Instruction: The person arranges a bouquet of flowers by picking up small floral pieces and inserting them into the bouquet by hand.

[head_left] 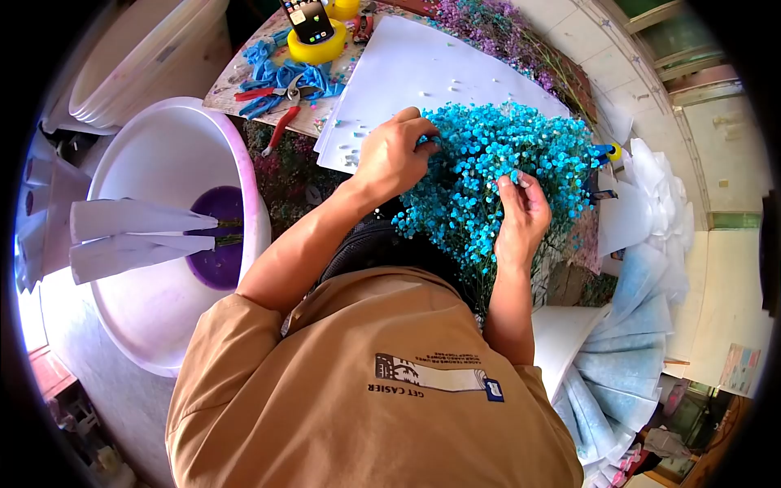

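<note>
A big bunch of bright blue baby's breath [504,154] rests at the table's near edge, its thin stems running down toward my body. My left hand [397,150] is at the bunch's left side, fingers curled in and pinching small blossoms, though the fingertips are partly hidden. On the near right side, my right hand [522,213] has thumb and fingers closed on a few blossoms among the sprays. Beneath and behind the bunch lie white paper sheets [415,69], dotted with loose pale buds.
Red-handled pruning shears [285,122] and blue strips [264,61] lie left on the table, near a phone [309,20] on a yellow stand [317,47]. A white tub [122,175] holds two paper-wrapped bundles [142,220]. Purple dried flowers [496,28] lie behind; wrapped bundles [622,366] stand right.
</note>
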